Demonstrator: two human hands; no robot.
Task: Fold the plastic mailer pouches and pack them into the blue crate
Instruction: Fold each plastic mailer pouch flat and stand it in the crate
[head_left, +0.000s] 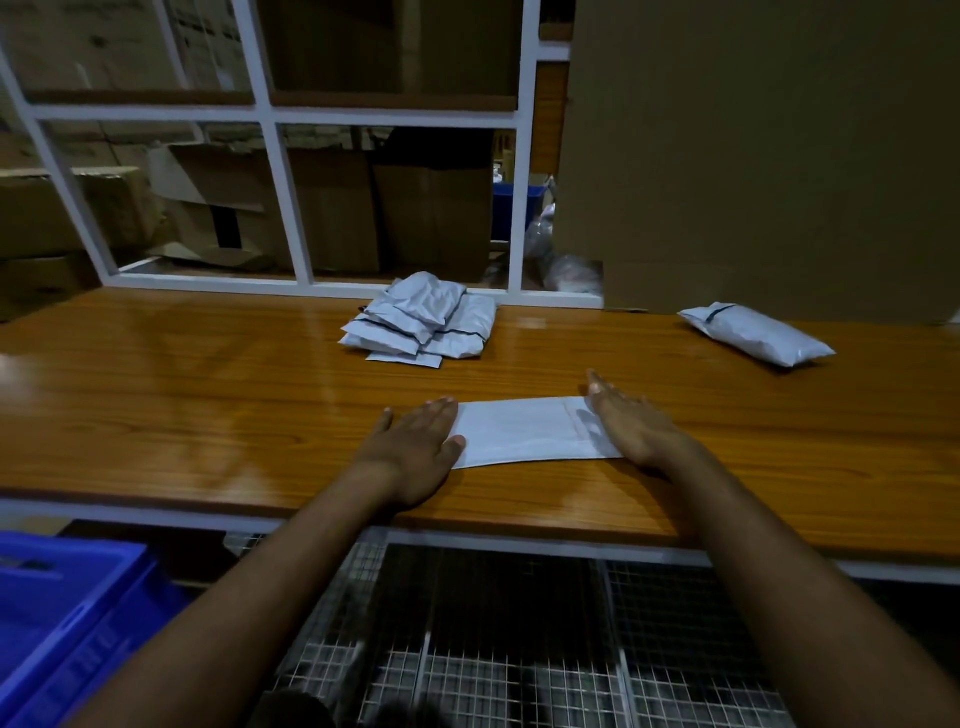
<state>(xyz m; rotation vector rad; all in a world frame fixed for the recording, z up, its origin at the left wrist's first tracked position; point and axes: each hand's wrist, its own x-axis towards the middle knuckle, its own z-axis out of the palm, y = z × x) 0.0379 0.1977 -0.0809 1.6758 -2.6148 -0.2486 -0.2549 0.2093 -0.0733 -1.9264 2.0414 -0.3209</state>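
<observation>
a flat white pouch (524, 431) is laid on the wood table (208, 395), near the front edge. it is pressed down at both ends by flat hands. the left hand (415, 441) is spread on the left end, fingers straight, with the thumb on the pouch. the right hand (631, 421) is laid flat on the right end, fingers straight. nothing is gripped by either hand.

a pile of pouches (421, 322) is seen farther back on the table. one fat pouch (756, 332) is set far right. a blue crate (62, 613) is seen low at the near left, below the table.
</observation>
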